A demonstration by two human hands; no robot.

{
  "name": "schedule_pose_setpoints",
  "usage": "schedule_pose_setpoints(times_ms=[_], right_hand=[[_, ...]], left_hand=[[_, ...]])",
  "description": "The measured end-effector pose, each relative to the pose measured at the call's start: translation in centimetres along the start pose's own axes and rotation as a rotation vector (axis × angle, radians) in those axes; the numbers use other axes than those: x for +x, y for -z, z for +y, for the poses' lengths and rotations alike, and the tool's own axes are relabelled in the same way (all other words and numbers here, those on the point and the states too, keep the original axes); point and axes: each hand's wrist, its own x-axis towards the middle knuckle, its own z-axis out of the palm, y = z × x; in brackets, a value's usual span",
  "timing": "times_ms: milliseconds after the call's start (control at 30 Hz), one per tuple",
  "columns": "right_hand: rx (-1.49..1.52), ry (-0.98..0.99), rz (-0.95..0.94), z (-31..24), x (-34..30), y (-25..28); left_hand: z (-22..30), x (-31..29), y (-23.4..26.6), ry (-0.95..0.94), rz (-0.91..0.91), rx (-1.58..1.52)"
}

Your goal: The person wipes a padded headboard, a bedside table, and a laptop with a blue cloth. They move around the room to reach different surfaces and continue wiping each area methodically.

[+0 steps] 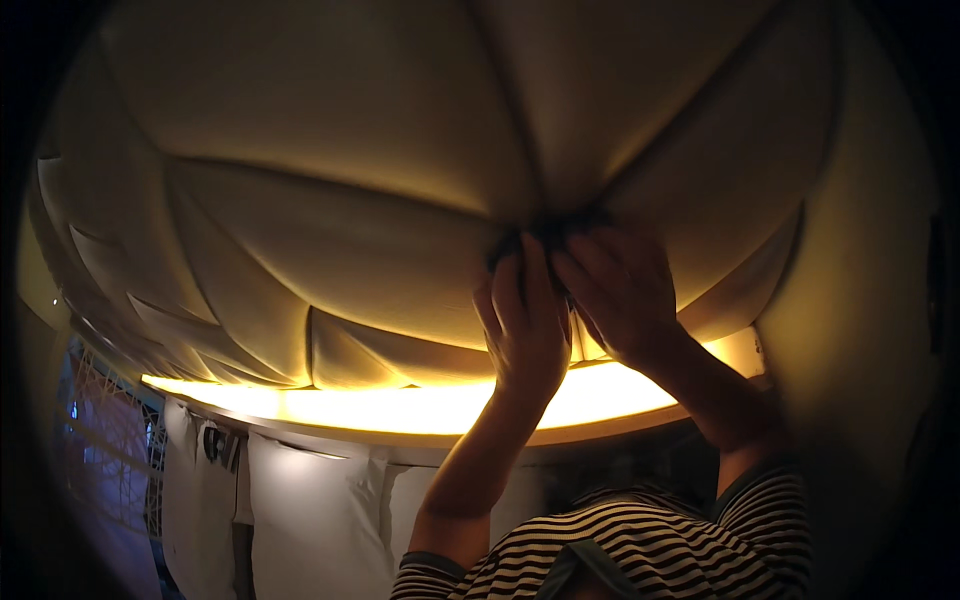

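We are holding left hand (529,315) and right hand (625,285) together at the dark patch (590,216) on the padded panel (340,100), just beyond our fingertips, probably for steadiness; whether they are grasping it, we cannot tell.

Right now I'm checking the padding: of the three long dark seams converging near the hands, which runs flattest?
The leftmost seam, reaching left from near the left hand; the middle one and right one climb to the picture's top edge.
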Motion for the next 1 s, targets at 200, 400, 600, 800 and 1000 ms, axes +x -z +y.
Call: schedule_pose_setpoints(times_ms=[200,400,600,800,1000], right_hand=[[0.051,-0.051,-0.026,-1.3,-5.6,1.1],[-0.038,-0.074,0.013,0.8,-3.5,2.1],[-0.090,-0.098,0.123,5.0,0.6,3.5],[-0.124,-0.103,0.245,9.4,3.1,5.6],[-0.209,-0.095,0.449,14.5,4.8,8.2]], left_hand=[[2.0,-5.6,-1.0,0.025,-0.153,-0.158],[3.2,-2.1,-1.7,0.009,-0.070,-0.212],[5.7,4.4,-1.8,-0.044,0.008,-0.175],[8.9,9.2,-3.2,-0.103,0.085,-0.186],[13.0,14.4,-4.4,-0.208,0.099,-0.327]])
